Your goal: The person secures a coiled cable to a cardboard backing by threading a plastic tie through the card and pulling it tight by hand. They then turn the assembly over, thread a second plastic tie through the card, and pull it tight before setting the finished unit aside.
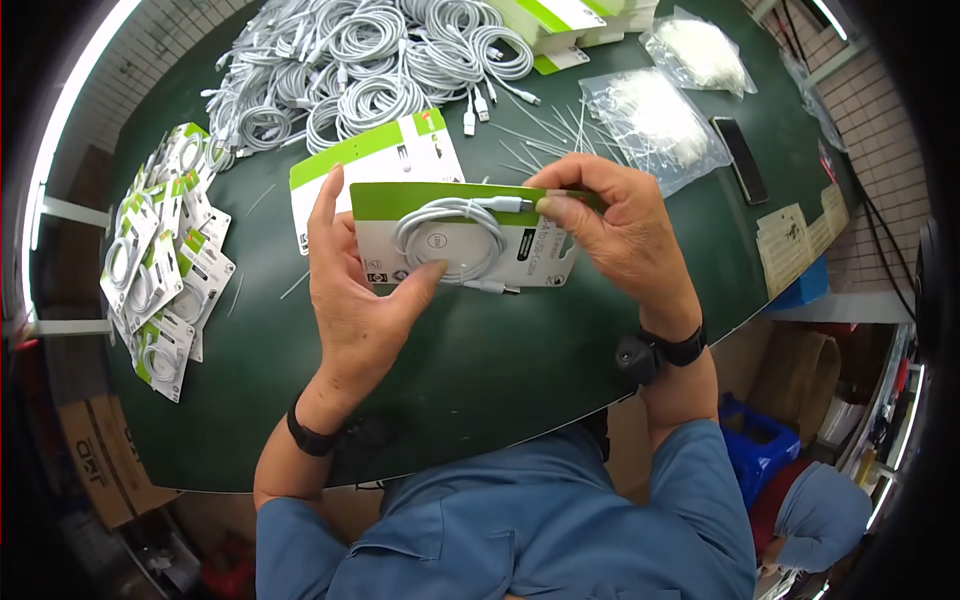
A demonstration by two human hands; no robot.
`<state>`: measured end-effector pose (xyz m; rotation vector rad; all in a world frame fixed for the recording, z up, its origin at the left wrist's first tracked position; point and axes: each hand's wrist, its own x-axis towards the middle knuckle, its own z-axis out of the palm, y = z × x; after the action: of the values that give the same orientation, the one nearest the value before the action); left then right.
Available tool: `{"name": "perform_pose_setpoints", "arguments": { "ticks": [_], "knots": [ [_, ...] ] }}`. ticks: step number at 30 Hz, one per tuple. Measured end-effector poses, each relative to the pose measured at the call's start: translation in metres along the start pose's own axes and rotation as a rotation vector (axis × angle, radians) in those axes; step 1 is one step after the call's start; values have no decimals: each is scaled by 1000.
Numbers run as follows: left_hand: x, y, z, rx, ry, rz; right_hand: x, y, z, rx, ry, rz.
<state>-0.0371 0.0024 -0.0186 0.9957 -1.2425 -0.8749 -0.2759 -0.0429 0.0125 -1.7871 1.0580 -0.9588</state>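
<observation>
Above the green table, both of my hands hold a white-and-green backing card (375,207) with a coiled white USB cable (408,232) lying against its front. My left hand (352,310) grips the card's left side, thumb pressed on the lower part of the coil. At the upper right edge, my right hand (628,230) pinches the card between thumb and fingers beside one cable plug. The other plug points right near the card's bottom edge. Behind it, more flat cards (312,200) rest on the table.
A big heap of coiled cables (375,50) fills the far left. Carded cables (160,270) are piled at the left. Loose white ties (560,135), bags of ties (650,115), a phone (740,160) and paper sheets (790,245) lie right. Another person (820,515) is at lower right.
</observation>
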Motion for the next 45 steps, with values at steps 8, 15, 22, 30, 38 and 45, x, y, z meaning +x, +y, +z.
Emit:
{"name": "perform_pose_setpoints", "arguments": {
  "ticks": [8,15,22,30,38,45],
  "knots": [
    [4,-5,-23,209,-68,-8,-2,-8,0,6,-145,-97],
    [10,14,-20,521,-229,222,5,-19,24,86,-112,-185],
    [12,27,-3,546,-291,356,2,-4,40,336,-134,21],
    [14,27,3,591,-291,402,1,0,40,280,-91,-58],
    [11,19,16,396,-163,412,-2,-2,37,321,18,-62],
    [9,30,6,303,-194,-133,-4,5,31,515,-13,13]
  ]
}}
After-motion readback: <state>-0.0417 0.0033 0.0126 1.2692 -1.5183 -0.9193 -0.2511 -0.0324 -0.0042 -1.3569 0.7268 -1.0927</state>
